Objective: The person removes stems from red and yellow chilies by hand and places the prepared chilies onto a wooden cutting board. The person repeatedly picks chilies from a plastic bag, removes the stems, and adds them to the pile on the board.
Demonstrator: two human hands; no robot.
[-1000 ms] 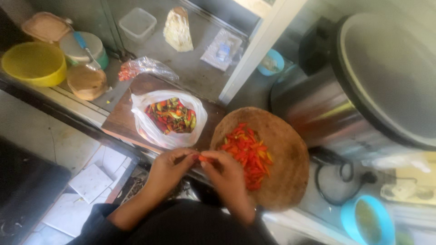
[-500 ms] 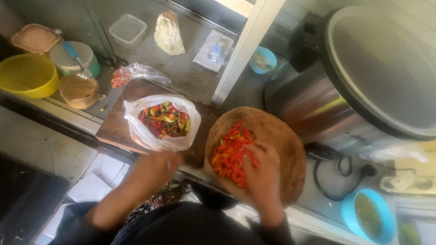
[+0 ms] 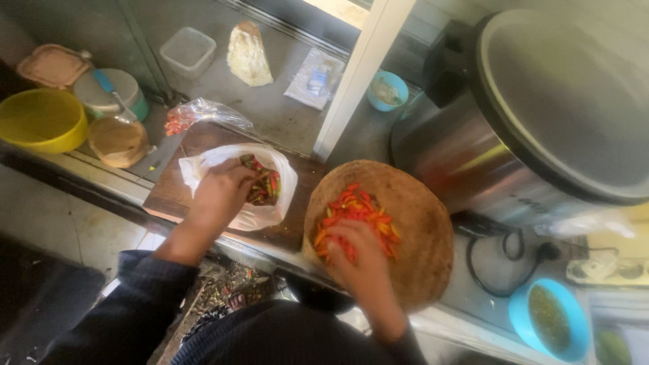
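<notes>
- Fingers of the left hand (image 3: 223, 192) dip into the open mouth of a white plastic bag (image 3: 243, 216) of mixed red and green chilli peppers (image 3: 262, 186), curled among them; whether they have closed on one cannot be told.
- Half a second ago this hand hovered at the bag's near rim; a second ago both hands met at the counter's near edge, working one pepper between them. That piece now appears to be done with, and the left hand has gone back to the bag.
- Resting on the near side of the heap of cut red and orange chilli pieces (image 3: 355, 220), the right hand (image 3: 358, 260) lies loosely cupped, fingers pressed among the slices; nothing gripped can be seen.
- Beneath the heap sits a round wooden chopping block (image 3: 426, 236), overhanging the near edge of the metal counter (image 3: 270, 108); the bag lies on a dark wooden board (image 3: 169, 192) just beside it, toward the left.
- Behind the block stands a large steel pot with a lid (image 3: 541, 122). A yellow bowl (image 3: 40, 122) sits at the counter's left end, a blue bowl (image 3: 547, 321) near its right corner.
</notes>
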